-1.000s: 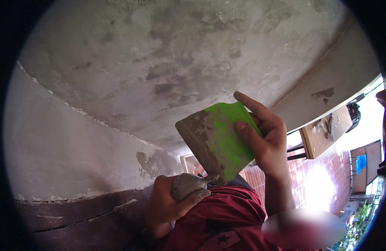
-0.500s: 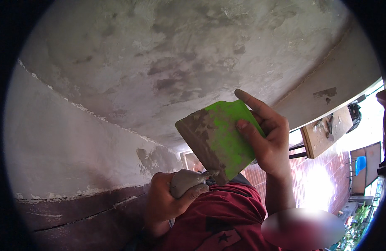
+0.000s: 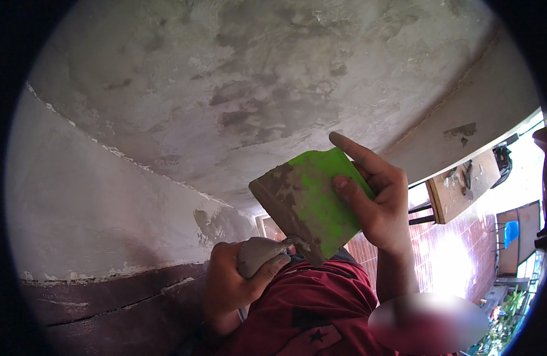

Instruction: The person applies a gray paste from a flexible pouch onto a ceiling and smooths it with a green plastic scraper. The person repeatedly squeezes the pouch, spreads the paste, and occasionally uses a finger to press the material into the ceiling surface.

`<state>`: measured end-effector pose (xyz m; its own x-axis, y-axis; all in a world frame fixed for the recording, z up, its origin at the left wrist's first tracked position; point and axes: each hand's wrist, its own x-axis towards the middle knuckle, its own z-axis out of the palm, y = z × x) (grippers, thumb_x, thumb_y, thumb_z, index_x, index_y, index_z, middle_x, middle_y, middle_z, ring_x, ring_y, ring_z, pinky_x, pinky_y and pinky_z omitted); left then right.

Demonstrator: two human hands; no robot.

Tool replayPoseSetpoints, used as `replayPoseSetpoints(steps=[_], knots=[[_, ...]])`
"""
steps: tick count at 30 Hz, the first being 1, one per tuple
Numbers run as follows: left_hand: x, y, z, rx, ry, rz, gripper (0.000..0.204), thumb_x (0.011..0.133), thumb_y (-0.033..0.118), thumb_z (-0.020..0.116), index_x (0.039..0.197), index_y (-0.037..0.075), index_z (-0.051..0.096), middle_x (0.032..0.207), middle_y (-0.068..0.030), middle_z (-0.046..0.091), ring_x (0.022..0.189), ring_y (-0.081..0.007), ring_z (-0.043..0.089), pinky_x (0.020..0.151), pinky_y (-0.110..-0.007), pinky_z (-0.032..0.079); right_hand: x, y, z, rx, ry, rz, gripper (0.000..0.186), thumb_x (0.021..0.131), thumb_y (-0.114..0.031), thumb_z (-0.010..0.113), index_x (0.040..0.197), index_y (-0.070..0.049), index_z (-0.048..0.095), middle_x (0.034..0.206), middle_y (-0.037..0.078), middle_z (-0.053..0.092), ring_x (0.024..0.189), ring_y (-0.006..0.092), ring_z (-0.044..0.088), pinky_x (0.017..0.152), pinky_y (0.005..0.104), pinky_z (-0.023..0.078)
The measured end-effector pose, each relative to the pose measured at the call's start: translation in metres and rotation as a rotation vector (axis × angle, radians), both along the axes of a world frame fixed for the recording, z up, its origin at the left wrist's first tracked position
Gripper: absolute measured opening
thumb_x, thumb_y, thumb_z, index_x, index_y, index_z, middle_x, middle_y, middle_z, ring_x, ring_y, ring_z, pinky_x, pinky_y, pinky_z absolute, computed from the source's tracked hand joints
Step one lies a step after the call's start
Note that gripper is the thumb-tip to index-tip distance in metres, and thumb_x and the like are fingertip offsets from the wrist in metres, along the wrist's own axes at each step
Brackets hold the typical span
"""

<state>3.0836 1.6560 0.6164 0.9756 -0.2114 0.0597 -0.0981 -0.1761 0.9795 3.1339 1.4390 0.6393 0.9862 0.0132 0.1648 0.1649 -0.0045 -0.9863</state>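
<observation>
My right hand (image 3: 380,199) grips a green plastic spreader (image 3: 330,193) by its right side, thumb on the face toward me and index finger stretched along the upper corner. Grey-brown paste coats the spreader's left edge and part of its face. Lower down, my left hand (image 3: 241,285) is closed round a bulging grey bag of paste (image 3: 258,255). The bag narrows to a tip, and a bit of wet paste (image 3: 297,241) bridges that tip and the spreader's lower left edge.
A patchy grey plastered surface (image 3: 238,77) spreads overhead, meeting a pale wall (image 3: 107,207) with a dark red lower band (image 3: 107,302) on the left. On the right are a wooden table (image 3: 463,190) with small items, a blue chair (image 3: 511,233) and a red tiled floor (image 3: 425,255).
The spreader has shifted slightly down, with my right hand. My left hand and the bag have moved a little left and up, and more paste shows at the tip.
</observation>
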Motion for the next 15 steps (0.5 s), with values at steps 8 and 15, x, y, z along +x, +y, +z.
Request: replayPoseSetpoints(steps=[8, 15], knots=[[-0.0006, 0.0016, 0.0002, 0.048, -0.004, 0.023, 0.018, 0.080, 0.015, 0.076, 0.090, 0.000, 0.072, 0.076, -0.0131, 0.072, 0.067, -0.0160, 0.070, 0.061, -0.029, 0.053, -0.0033, -0.0009, -0.0007, -0.018, 0.007, 0.017, 0.047, 0.087, 0.003, 0.055, 0.133, 0.009, 0.048, 0.103, 0.018, 0.069, 0.093, 0.0154, 0.065, 0.085, 0.0265, 0.050], [0.0003, 0.0014, 0.0036, 0.066, -0.050, 0.066, 0.018, 0.081, 0.017, 0.077, 0.087, 0.000, 0.073, 0.072, -0.0130, 0.071, 0.062, -0.0151, 0.068, 0.058, -0.029, 0.051, -0.0047, -0.0022, -0.0009, -0.003, 0.008, 0.033, 0.047, 0.087, 0.003, 0.054, 0.133, 0.009, 0.049, 0.101, 0.017, 0.069, 0.091, 0.0151, 0.065, 0.083, 0.0260, 0.050]])
